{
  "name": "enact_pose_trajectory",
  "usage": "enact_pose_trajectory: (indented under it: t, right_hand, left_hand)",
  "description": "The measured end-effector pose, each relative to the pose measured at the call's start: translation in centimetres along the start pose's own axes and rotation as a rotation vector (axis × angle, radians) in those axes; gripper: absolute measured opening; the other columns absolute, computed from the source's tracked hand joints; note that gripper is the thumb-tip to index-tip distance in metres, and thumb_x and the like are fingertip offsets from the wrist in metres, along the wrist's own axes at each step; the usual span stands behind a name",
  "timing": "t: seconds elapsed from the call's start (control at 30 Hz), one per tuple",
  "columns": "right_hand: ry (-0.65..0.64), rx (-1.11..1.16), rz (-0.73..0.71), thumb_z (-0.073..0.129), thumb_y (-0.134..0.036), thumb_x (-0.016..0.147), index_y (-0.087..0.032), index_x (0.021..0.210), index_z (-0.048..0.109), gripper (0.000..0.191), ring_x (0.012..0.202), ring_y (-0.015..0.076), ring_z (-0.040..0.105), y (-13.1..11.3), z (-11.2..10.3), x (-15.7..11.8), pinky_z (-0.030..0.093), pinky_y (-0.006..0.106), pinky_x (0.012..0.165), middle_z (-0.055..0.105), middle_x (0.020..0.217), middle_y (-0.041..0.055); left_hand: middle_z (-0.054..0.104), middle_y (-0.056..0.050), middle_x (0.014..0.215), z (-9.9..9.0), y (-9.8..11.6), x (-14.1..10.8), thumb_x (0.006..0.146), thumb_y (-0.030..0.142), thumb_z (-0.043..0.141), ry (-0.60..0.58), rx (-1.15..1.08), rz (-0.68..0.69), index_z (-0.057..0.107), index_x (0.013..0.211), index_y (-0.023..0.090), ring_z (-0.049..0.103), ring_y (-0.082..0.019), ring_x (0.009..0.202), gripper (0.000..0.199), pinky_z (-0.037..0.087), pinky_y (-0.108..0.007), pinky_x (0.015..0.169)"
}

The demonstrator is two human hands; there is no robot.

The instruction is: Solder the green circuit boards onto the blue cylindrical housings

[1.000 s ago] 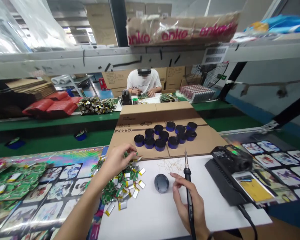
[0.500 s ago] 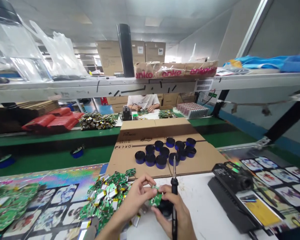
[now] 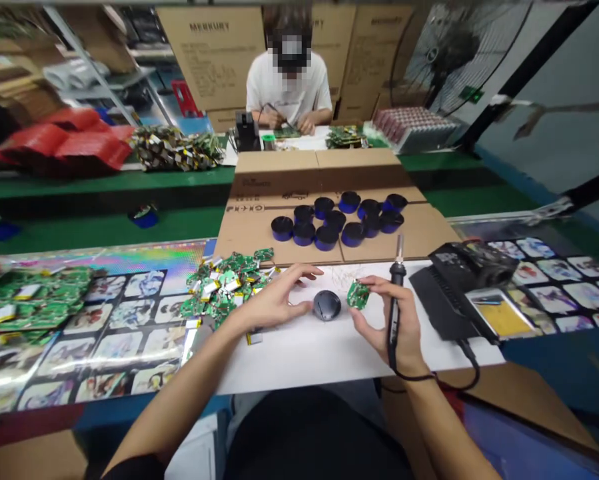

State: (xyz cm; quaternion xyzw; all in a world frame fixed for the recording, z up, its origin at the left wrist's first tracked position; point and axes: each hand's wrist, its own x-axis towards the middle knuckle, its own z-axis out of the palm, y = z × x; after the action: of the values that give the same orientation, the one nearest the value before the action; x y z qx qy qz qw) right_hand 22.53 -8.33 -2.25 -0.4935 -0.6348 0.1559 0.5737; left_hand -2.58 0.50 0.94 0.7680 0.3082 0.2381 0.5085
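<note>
Between the thumb and fingers of my right hand (image 3: pixel 396 320) is a small green circuit board (image 3: pixel 358 295). A soldering iron (image 3: pixel 395 307) also rests in that hand, its tip pointing up and its cable running down past the wrist. My left hand (image 3: pixel 276 297) is open, fingers apart and curved, with its thumb beside a round dark cap-like part (image 3: pixel 327 305) on the white work surface (image 3: pixel 304 363). To the left of that hand lies a heap of green circuit boards (image 3: pixel 224 287) with silver battery cells.
Several blue-sided black round cups (image 3: pixel 326 237) stand on a cardboard sheet (image 3: pixel 259 173). A black soldering station (image 3: pixel 452 300) sits at right. More circuit boards (image 3: pixel 39 293) lie at far left. Across the green bench, a person (image 3: pixel 289 80) in a white shirt works.
The view has tilted downward. My hands have separated: the left has let go of the circuit board, while the right has moved rightward with the board and soldering iron. The round dark part is now uncovered.
</note>
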Motion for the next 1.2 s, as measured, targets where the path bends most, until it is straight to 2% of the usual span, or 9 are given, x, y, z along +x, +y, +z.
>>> enact_pose_trajectory:
  t: [0.17, 0.3, 0.43, 0.5, 0.63, 0.8, 0.97, 1.07, 1.2]
  right_hand:
    - [-0.049, -0.066, 0.041, 0.084, -0.019, 0.085, -0.027, 0.125, 0.058, 0.048, 0.122, 0.0281, 0.074, 0.6, -2.2, -1.3, 0.061, 0.054, 0.109, 0.074, 0.125, 0.0122]
    - [-0.146, -0.128, 0.012, 0.082, -0.016, 0.088, -0.027, 0.129, 0.058, 0.049, 0.121, 0.0263, 0.076, 0.7, -2.3, -2.3, 0.064, 0.05, 0.106, 0.075, 0.13, 0.0129]
    - [-0.195, -0.142, -0.004, 0.081, -0.015, 0.089, -0.027, 0.132, 0.057, 0.051, 0.124, 0.0267, 0.075, 1.0, -1.8, -2.8, 0.064, 0.049, 0.106, 0.075, 0.132, 0.0134]
    - [-0.205, -0.163, -0.018, 0.08, -0.014, 0.09, -0.027, 0.134, 0.057, 0.051, 0.126, 0.0272, 0.075, 1.1, -1.5, -2.8, 0.064, 0.049, 0.107, 0.074, 0.134, 0.0139]
    - [-0.201, -0.183, -0.045, 0.08, -0.013, 0.091, -0.027, 0.135, 0.057, 0.051, 0.125, 0.0268, 0.075, 1.2, -0.8, -2.5, 0.066, 0.047, 0.104, 0.074, 0.133, 0.013]
    - [-0.268, -0.16, -0.068, 0.079, -0.013, 0.091, -0.027, 0.137, 0.057, 0.053, 0.121, 0.0262, 0.076, 1.0, -0.1, -2.3, 0.066, 0.047, 0.104, 0.075, 0.13, 0.0121]
    - [-0.304, -0.158, -0.098, 0.078, -0.011, 0.091, -0.027, 0.138, 0.057, 0.054, 0.122, 0.0273, 0.076, 1.1, -0.3, -2.4, 0.066, 0.049, 0.104, 0.074, 0.131, 0.0124]
    - [-0.268, -0.163, -0.084, 0.079, -0.01, 0.09, -0.026, 0.136, 0.059, 0.052, 0.121, 0.0273, 0.076, 1.2, -1.0, -2.7, 0.066, 0.049, 0.104, 0.074, 0.132, 0.0136]
    - [-0.224, -0.141, -0.038, 0.079, -0.009, 0.09, -0.027, 0.135, 0.058, 0.053, 0.123, 0.0274, 0.076, 0.9, -1.4, -3.4, 0.065, 0.049, 0.105, 0.074, 0.135, 0.0142]
  left_hand:
    - [0.052, -0.012, 0.159, 1.7, -0.2, 0.0, 0.092, 0.025, 0.076, -0.155, 0.203, 0.065, 0.046, 0.155, 0.029, 0.05, -0.031, 0.151, 0.07, 0.043, -0.047, 0.128]
    - [0.06, -0.012, 0.147, 3.2, -1.0, 0.8, 0.096, 0.025, 0.075, -0.116, 0.283, 0.069, 0.05, 0.149, 0.027, 0.059, -0.03, 0.139, 0.058, 0.051, -0.046, 0.118]
    - [0.056, -0.016, 0.142, 3.1, -1.3, 1.0, 0.088, 0.041, 0.088, -0.028, 0.388, 0.045, 0.054, 0.148, 0.024, 0.059, -0.035, 0.132, 0.071, 0.054, -0.051, 0.111]
    - [0.051, -0.015, 0.145, 2.5, -1.1, 0.8, 0.089, 0.043, 0.087, -0.042, 0.365, 0.069, 0.059, 0.144, 0.026, 0.058, -0.033, 0.132, 0.064, 0.053, -0.049, 0.112]
    - [0.053, -0.009, 0.145, 1.7, -0.7, 0.8, 0.101, 0.032, 0.073, -0.115, 0.243, 0.126, 0.077, 0.107, 0.025, 0.065, -0.021, 0.118, 0.01, 0.053, -0.036, 0.105]
    - [0.069, -0.002, 0.092, 1.9, -0.7, 1.1, 0.106, 0.027, 0.064, -0.092, 0.164, 0.04, 0.072, 0.103, 0.019, 0.061, -0.014, 0.078, 0.012, 0.048, -0.026, 0.075]
    - [0.076, -0.004, 0.107, 1.9, -0.7, 0.9, 0.101, 0.025, 0.072, -0.194, 0.159, 0.137, 0.073, 0.112, 0.02, 0.069, -0.016, 0.094, 0.012, 0.049, -0.026, 0.082]
    - [0.076, -0.005, 0.101, 2.5, -0.7, 0.8, 0.103, 0.023, 0.068, -0.144, 0.165, 0.174, 0.076, 0.104, 0.019, 0.069, -0.015, 0.092, 0.008, 0.048, -0.026, 0.082]
    - [0.063, 0.002, 0.071, 3.7, -0.7, 1.1, 0.099, 0.03, 0.071, 0.008, -0.067, -0.059, 0.074, 0.097, 0.017, 0.053, -0.009, 0.062, 0.013, 0.038, -0.022, 0.059]
